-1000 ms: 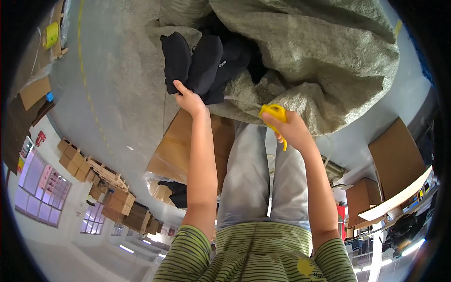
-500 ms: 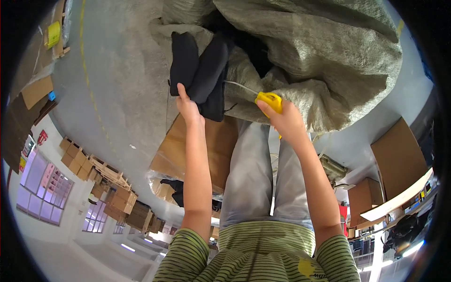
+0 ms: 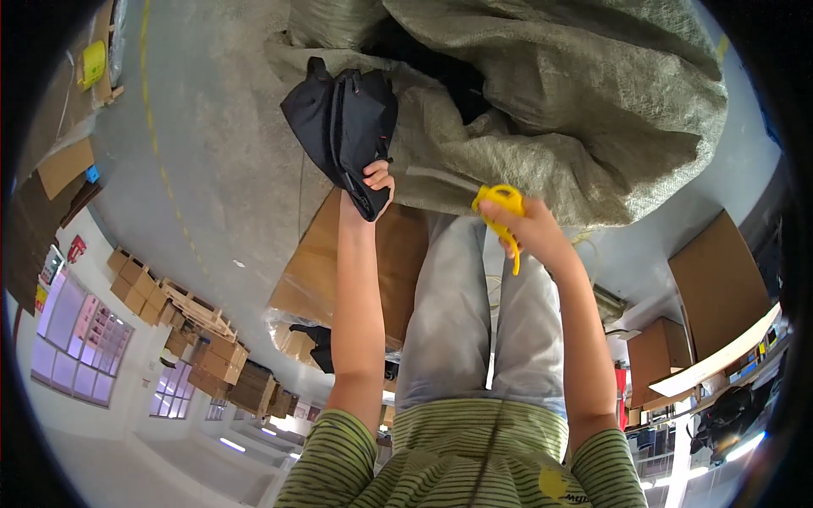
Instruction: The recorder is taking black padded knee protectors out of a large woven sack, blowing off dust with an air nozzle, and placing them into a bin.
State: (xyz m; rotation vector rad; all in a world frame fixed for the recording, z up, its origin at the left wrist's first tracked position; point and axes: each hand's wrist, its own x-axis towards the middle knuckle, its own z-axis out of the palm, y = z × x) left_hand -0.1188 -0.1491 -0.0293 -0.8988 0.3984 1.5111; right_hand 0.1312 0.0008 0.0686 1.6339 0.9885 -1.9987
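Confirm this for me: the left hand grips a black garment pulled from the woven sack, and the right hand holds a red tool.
Not quite. The tool in the right hand is yellow, not red, as the head view shows. The rest stands: the left hand grips a black garment at the woven sack.

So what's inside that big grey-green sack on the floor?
The sack gapes open at its mouth, showing only a dark mass inside. The folds cover the rest. The left hand holds a black garment just outside it.
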